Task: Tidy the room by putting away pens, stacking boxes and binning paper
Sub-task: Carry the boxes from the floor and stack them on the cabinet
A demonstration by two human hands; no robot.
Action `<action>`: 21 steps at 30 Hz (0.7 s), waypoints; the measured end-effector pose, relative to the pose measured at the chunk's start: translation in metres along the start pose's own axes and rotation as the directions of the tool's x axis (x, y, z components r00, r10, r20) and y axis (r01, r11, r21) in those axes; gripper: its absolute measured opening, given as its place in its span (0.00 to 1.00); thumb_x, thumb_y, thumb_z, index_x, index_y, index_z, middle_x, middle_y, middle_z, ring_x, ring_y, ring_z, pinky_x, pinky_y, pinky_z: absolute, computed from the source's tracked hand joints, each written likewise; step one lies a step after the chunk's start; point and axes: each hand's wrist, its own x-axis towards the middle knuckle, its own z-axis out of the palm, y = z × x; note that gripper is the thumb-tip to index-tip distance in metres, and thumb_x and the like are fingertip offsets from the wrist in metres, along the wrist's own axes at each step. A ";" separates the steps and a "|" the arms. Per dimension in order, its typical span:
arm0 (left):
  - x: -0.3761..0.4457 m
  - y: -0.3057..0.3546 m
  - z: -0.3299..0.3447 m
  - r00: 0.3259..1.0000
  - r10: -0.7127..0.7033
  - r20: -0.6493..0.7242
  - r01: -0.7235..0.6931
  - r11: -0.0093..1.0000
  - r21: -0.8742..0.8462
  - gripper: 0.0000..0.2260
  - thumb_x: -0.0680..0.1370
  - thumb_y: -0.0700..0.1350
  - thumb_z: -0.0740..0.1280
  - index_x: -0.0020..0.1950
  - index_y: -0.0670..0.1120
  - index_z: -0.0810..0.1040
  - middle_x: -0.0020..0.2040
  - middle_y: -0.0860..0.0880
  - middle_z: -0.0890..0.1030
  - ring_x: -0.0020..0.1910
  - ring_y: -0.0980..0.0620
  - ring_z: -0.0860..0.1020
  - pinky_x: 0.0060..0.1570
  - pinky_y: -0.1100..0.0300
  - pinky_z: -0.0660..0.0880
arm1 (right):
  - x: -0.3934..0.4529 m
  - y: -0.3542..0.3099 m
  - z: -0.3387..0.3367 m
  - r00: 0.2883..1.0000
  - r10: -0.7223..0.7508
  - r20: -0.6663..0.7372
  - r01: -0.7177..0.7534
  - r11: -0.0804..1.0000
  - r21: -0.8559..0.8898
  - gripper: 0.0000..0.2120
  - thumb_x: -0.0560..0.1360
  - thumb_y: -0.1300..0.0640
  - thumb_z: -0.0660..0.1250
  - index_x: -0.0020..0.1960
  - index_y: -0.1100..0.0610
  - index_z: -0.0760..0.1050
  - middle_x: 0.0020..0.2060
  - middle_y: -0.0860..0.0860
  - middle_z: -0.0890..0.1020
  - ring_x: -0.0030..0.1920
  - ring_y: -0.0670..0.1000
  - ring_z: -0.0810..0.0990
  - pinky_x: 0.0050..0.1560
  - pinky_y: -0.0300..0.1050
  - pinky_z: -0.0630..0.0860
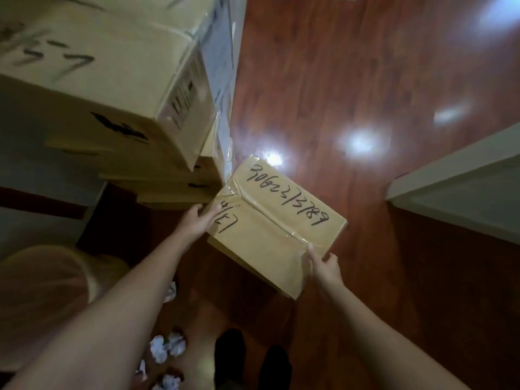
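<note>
Two hands hold a taped box [277, 220] above the floor beside the stack [118, 88], left hand [198, 220] and right hand [323, 263] gripping opposite edges; slippage or toppled cartons could be caused by careless placement.

Both bare arms are reaching forward and down, out in front of the body. The left hand [198, 222] is pressing against the left side of a box [270, 220], with the thumb lying up on top and the fingers tucked along the edge. The right hand [323, 266] is gripping the near right corner, with one finger pointing up along the top and the others curling around the side. Two dark feet [253, 358] are standing below, between the arms.
</note>
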 end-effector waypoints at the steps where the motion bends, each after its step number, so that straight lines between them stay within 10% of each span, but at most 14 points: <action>1: 0.019 -0.003 0.004 1.000 0.014 0.014 -0.014 1.000 0.017 0.37 0.73 0.63 0.67 0.76 0.47 0.62 0.74 0.43 0.67 0.71 0.42 0.67 0.68 0.46 0.67 | 0.016 0.008 0.007 1.000 0.010 -0.008 -0.010 0.998 0.057 0.57 0.55 0.25 0.69 0.75 0.52 0.57 0.69 0.57 0.72 0.66 0.61 0.74 0.63 0.64 0.73; 12: 0.010 -0.013 0.027 0.980 0.200 0.002 -0.200 0.979 0.035 0.35 0.61 0.68 0.72 0.66 0.58 0.75 0.57 0.53 0.82 0.56 0.51 0.79 0.61 0.51 0.76 | 0.001 0.022 -0.015 0.993 -0.037 0.116 -0.021 0.889 0.458 0.26 0.73 0.45 0.70 0.68 0.50 0.67 0.57 0.53 0.82 0.55 0.55 0.82 0.53 0.55 0.79; 21: -0.182 0.148 -0.016 0.917 0.398 -0.002 -0.398 0.916 -0.054 0.30 0.65 0.66 0.72 0.64 0.55 0.77 0.56 0.52 0.81 0.58 0.49 0.78 0.60 0.51 0.75 | -0.177 -0.125 -0.165 0.982 -0.188 0.022 0.166 0.911 0.377 0.35 0.67 0.37 0.72 0.68 0.50 0.67 0.59 0.54 0.80 0.55 0.56 0.80 0.58 0.58 0.75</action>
